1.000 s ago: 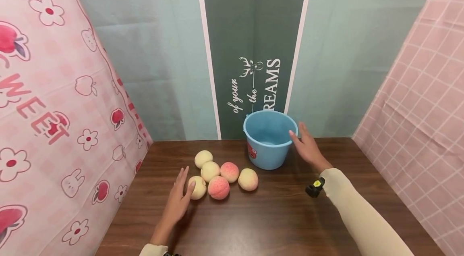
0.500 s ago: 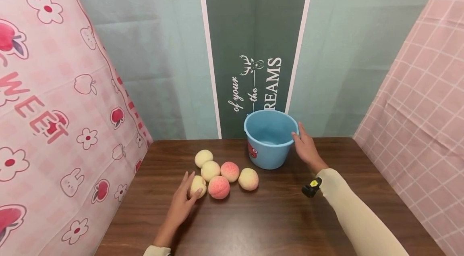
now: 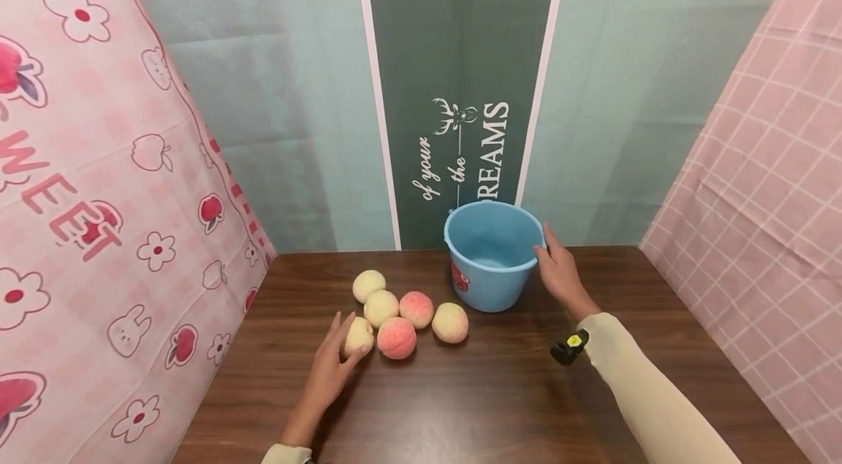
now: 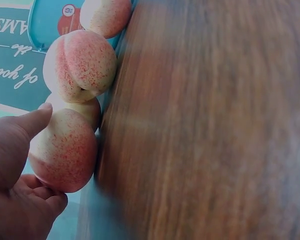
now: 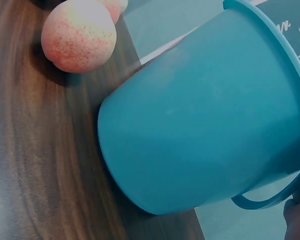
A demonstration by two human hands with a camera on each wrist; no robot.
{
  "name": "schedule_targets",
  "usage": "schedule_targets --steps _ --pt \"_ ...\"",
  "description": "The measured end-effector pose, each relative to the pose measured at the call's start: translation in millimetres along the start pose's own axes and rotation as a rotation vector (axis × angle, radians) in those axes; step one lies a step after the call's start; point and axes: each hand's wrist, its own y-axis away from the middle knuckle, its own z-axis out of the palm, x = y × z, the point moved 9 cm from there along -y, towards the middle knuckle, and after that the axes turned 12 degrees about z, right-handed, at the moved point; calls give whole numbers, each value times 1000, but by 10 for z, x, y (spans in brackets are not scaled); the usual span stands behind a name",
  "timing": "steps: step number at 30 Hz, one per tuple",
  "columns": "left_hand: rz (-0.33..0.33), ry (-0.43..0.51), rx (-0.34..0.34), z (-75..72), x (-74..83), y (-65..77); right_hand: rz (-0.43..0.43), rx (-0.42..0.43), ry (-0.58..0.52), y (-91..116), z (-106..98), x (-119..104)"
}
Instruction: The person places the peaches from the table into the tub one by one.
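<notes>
On the dark wooden table, my left hand [image 3: 327,367] holds the nearest-left pale yellow peach [image 3: 358,337] between thumb and fingers. Its reddish side [image 4: 67,155] faces the left wrist view. Right beside it lies a pink peach [image 3: 397,338], and several more peaches cluster behind and to the right, among them a yellowish one [image 3: 450,323] closest to the bucket. My right hand [image 3: 559,272] grips the light blue plastic bucket [image 3: 490,290] at the right side of its rim, thumb toward me. In the right wrist view the bucket's curved handle [image 5: 262,204] hangs near my fingers, which are mostly out of frame.
The table [image 3: 434,413] meets a green printed cloth backdrop [image 3: 316,120] at its rear edge. A pink fruit-and-flower cloth [image 3: 164,303] hangs at left and a pink checked one [image 3: 743,179] at right.
My left hand has moved right and taken hold of the nearest-left peach. My right hand has closed on the bucket's rim, and the bucket has shifted slightly to the right.
</notes>
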Motion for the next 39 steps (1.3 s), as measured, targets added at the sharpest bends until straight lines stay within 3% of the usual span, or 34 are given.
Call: schedule_targets --steps 12,39 --pt "-13 -21 24 -21 -32 -1 -8 7 -19 283 -86 36" --pt "-13 -23 29 18 -38 1 -133 91 27 839 -278 -14"
